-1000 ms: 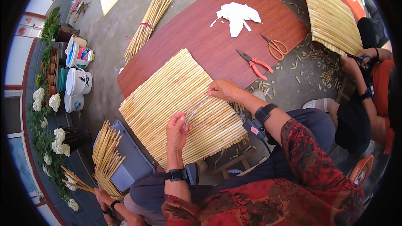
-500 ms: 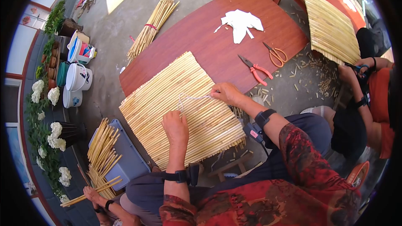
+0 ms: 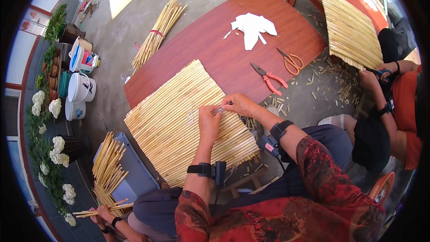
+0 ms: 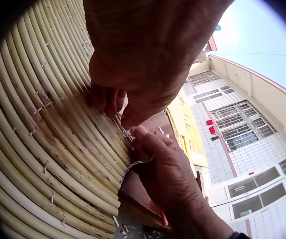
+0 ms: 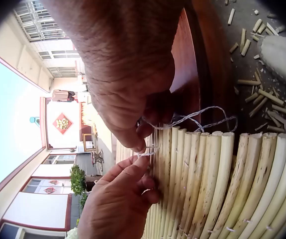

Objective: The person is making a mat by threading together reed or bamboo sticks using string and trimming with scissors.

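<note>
A mat of pale reed sticks (image 3: 179, 125), bound with rows of thin string, lies partly over the red-brown table's near edge. Above its right part the left hand (image 3: 209, 123) pinches a white string between thumb and fingers. The right hand (image 3: 242, 106) meets it at the mat's edge and also pinches the string. In the right wrist view, twisted string (image 5: 202, 119) loops past the stick ends, and the fingertips of the left hand (image 5: 120, 199) and right hand (image 5: 133, 114) nearly touch. The left wrist view shows the right hand (image 4: 168, 174) beside the stick ends.
On the table (image 3: 224, 31) lie a white cloth (image 3: 251, 29), red-handled pliers (image 3: 269, 78) and scissors (image 3: 291, 62). A tied stick bundle (image 3: 159, 31) is behind. At left, another person's hands hold sticks near a grey bin (image 3: 136, 175); at right, someone cuts another mat (image 3: 351, 24).
The left hand has moved right across the mat to meet the right hand, which has shifted little. The string stretch between them has shortened.
</note>
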Motion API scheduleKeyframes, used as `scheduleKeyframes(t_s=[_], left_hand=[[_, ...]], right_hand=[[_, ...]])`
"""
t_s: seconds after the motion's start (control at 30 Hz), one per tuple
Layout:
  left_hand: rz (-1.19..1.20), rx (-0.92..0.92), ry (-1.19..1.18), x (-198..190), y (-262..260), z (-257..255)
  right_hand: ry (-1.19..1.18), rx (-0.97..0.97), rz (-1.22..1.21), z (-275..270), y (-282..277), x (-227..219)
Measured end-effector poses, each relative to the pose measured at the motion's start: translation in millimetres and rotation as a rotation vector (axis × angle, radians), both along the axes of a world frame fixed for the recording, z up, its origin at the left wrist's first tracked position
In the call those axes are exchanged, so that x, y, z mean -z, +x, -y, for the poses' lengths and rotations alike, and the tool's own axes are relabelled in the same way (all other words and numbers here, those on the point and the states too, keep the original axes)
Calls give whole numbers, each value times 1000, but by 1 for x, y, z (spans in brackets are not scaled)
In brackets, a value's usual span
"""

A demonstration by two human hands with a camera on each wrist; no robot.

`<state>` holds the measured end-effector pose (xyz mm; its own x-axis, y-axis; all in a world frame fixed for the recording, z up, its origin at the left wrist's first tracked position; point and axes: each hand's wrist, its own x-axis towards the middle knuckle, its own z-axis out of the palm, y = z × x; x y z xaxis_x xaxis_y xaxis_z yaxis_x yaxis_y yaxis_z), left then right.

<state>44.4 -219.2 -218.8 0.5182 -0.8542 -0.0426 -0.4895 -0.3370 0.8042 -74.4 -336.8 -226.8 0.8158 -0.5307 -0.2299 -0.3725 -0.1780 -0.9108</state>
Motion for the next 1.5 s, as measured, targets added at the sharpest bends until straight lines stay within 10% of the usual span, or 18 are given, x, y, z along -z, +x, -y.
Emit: scheduleKeyframes(t_s=[0.07, 0.13, 1.03, 1.5], left_hand=[[25, 32, 8, -2, 7, -4], [-628, -16, 322, -23, 16, -8], [-716, -278, 242, -30, -15, -14], [-1334, -81, -56, -78, 6, -107]], right_hand=[[-39, -33, 49, 1, -2, 4], [-78, -71, 103, 1, -2, 1], [-150, 279, -88, -7, -8, -19], [-155, 264, -150, -15, -6, -17]])
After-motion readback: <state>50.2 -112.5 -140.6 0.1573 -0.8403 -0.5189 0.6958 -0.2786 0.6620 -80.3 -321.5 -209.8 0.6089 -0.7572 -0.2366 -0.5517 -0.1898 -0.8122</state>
